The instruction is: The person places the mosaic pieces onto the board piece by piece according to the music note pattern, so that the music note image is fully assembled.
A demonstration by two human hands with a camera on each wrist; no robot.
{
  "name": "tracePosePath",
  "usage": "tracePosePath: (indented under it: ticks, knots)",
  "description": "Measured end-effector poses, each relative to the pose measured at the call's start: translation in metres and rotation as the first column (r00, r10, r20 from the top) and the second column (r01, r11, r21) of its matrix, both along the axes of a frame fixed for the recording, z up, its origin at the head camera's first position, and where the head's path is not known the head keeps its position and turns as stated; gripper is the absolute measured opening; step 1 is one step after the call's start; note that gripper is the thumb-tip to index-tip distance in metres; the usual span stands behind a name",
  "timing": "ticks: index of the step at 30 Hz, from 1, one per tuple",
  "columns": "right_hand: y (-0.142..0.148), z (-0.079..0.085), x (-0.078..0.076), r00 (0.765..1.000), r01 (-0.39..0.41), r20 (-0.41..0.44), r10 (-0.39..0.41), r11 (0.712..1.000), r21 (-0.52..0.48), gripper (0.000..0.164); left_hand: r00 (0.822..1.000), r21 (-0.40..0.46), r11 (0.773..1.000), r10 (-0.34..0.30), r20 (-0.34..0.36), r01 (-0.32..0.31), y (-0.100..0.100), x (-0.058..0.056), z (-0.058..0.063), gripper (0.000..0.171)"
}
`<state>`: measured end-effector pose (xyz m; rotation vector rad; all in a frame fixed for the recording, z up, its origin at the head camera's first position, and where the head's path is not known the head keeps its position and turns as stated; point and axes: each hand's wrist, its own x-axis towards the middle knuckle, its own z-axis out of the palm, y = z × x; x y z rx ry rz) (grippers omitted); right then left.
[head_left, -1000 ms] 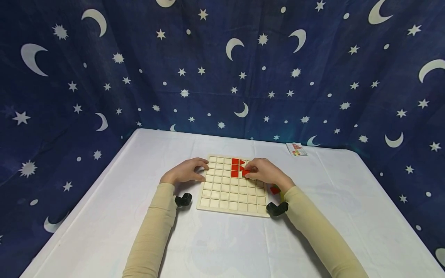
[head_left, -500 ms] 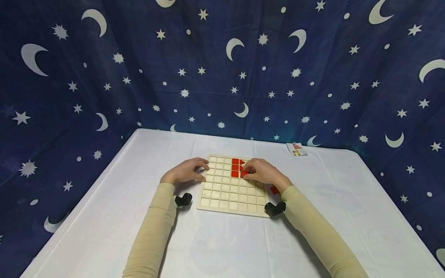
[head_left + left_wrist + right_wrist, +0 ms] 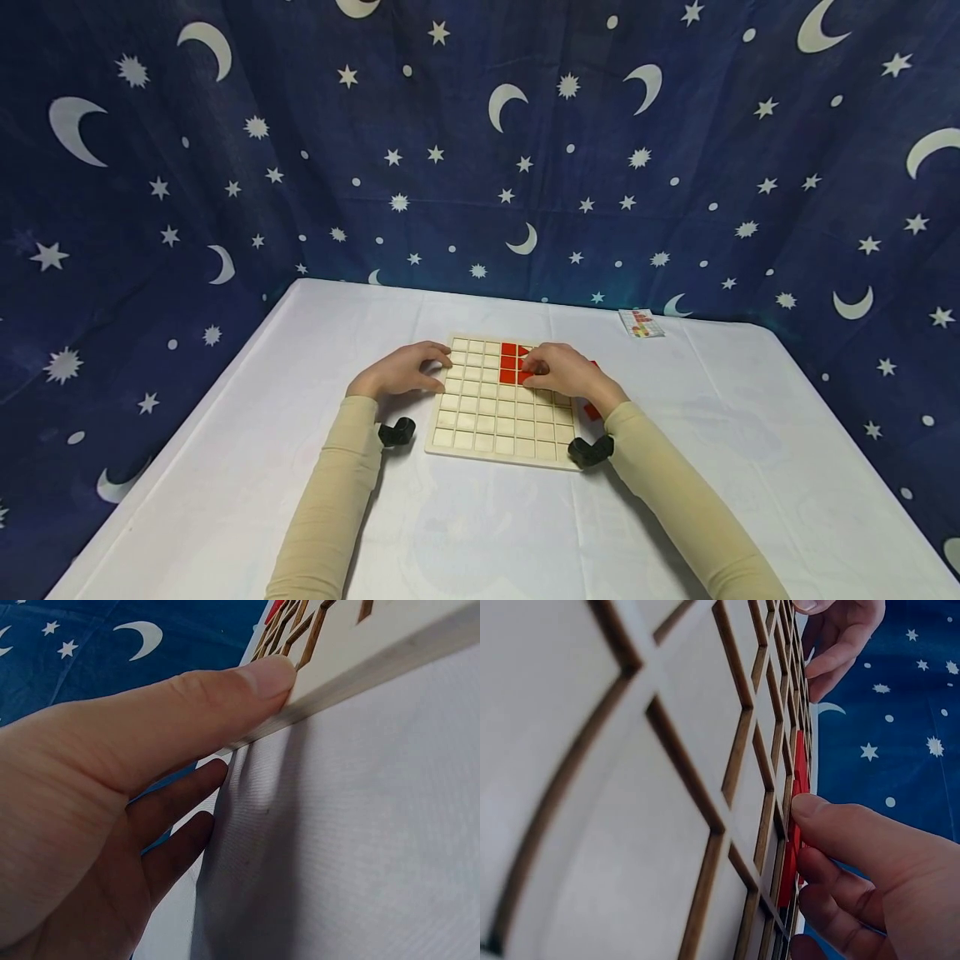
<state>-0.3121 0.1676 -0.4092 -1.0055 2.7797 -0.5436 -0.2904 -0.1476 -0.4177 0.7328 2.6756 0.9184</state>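
Observation:
A pale wooden grid board (image 3: pixel 480 417) lies on the white table. My left hand (image 3: pixel 401 369) rests at its left edge; in the left wrist view the thumb (image 3: pixel 259 679) touches the rim and the fingers reach loosely past it. My right hand (image 3: pixel 568 371) is low over the upper right of the board, pinching a red tile (image 3: pixel 787 874) at the grid. Left of those fingertips, red square tiles (image 3: pixel 507 377) fill a short column of cells. Beside them a pointed red tile (image 3: pixel 523 352) shows, and the other red pieces there are partly hidden by the right hand.
Loose red pieces (image 3: pixel 592 412) lie on the table just right of the board, partly covered by the right forearm. A small printed card (image 3: pixel 642 323) with a coloured pattern is near the back edge. Behind the table hangs a dark blue star-and-moon cloth (image 3: pixel 480 167).
My right hand has shifted slightly left, bringing the red tile up beside the lowest red square. The left hand and the board stay where they were.

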Motion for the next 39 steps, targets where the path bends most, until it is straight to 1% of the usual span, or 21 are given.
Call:
tracePosePath:
  ticks: [8,11,15,20,23,25,32,35,39]
  knots:
    - [-0.0011,0.0001,0.0009,1.0,0.007,0.012,-0.007,1.0,-0.017,0.018,1.0,0.014,1.0,0.004,0.004,-0.004,0.0002,-0.0008,-0.0023,0.039]
    - [-0.0013,0.0004,0.0001,0.999,0.045,0.032,-0.044,0.998,-0.039,0.02,1.0,0.016,1.0,0.002,-0.001,-0.002,0.0002,0.0,-0.0016,0.04]
    - [-0.0018,0.0,-0.0026,0.99,0.132,0.055,-0.128,0.988,-0.073,0.022,1.0,0.014,1.0,0.005,0.0,-0.005,0.0006,0.0006,-0.0013,0.04]
    - [-0.0031,-0.0003,-0.0049,0.979,0.2,0.063,-0.196,0.978,-0.056,0.016,1.0,0.009,1.0,0.006,-0.005,-0.006,0.0011,0.0001,-0.0027,0.041]
    - [-0.0049,0.0002,-0.0051,0.975,0.215,0.067,-0.212,0.976,-0.046,0.014,1.0,0.008,1.0,0.005,-0.007,-0.005,0.001,-0.0002,-0.003,0.041]
    - [-0.0056,0.0005,-0.0049,0.976,0.211,0.064,-0.208,0.976,-0.046,0.013,1.0,0.008,1.0,0.006,-0.005,-0.006,0.0007,-0.0005,-0.003,0.041]
    - [-0.0084,-0.0023,-0.004,0.976,0.212,0.065,-0.207,0.974,-0.076,0.013,1.0,0.005,1.0,0.006,0.0,-0.006,-0.0002,-0.0026,-0.0038,0.041]
    - [-0.0088,-0.0031,-0.0045,0.972,0.225,0.085,-0.218,0.97,-0.089,0.014,1.0,0.004,1.0,0.003,-0.002,-0.003,-0.0004,-0.0027,-0.0039,0.041]
    - [-0.0095,-0.0027,-0.0056,0.96,0.255,0.145,-0.238,0.959,-0.12,0.015,1.0,0.004,1.0,0.0,-0.004,0.0,-0.0004,-0.0021,-0.0027,0.041]
